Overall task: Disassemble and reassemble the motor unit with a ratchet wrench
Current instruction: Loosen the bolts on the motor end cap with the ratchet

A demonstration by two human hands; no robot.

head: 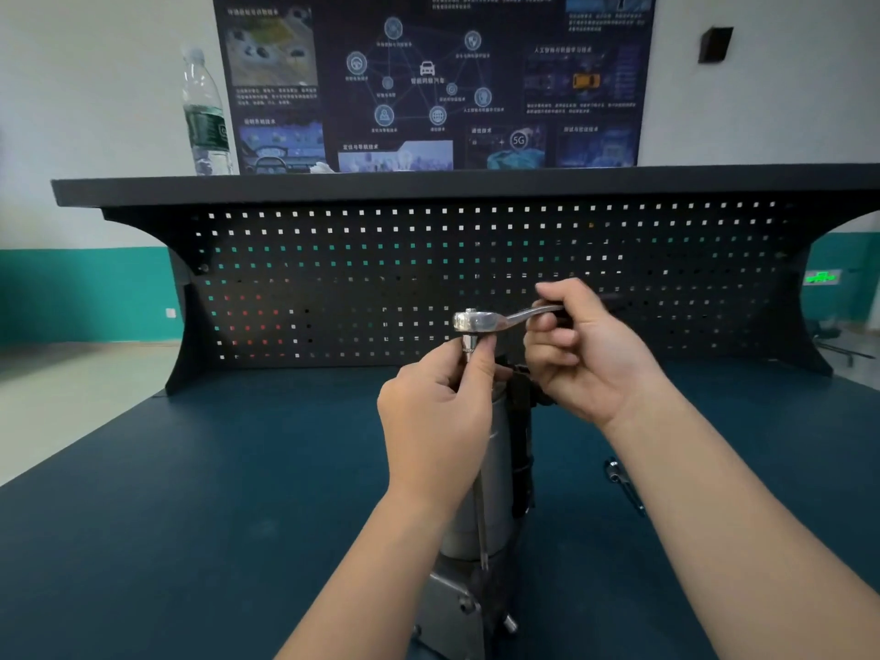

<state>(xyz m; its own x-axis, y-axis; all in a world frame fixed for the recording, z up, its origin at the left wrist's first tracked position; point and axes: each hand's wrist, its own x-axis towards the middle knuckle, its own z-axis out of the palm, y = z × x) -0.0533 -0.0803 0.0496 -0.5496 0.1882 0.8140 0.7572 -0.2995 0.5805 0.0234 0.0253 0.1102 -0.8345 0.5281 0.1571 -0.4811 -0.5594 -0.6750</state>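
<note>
The motor (481, 473) stands upright near the front edge of the table (214, 493), about halfway along it. The wrench (481, 321) sits over the top of the motor. The right hand (578, 347) holds the wrench handle with curled fingers. The left hand (435, 412) pinches the socket (469, 346) under the wrench head. A small metal tool (624, 485) lies on the table to the right. A water bottle (205, 111) stands on the shelf (333, 187) at the back.

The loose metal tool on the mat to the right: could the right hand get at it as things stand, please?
Probably not at once: the right hand holds the ratchet wrench handle. The metal tool lies unobstructed beside that forearm.
</note>
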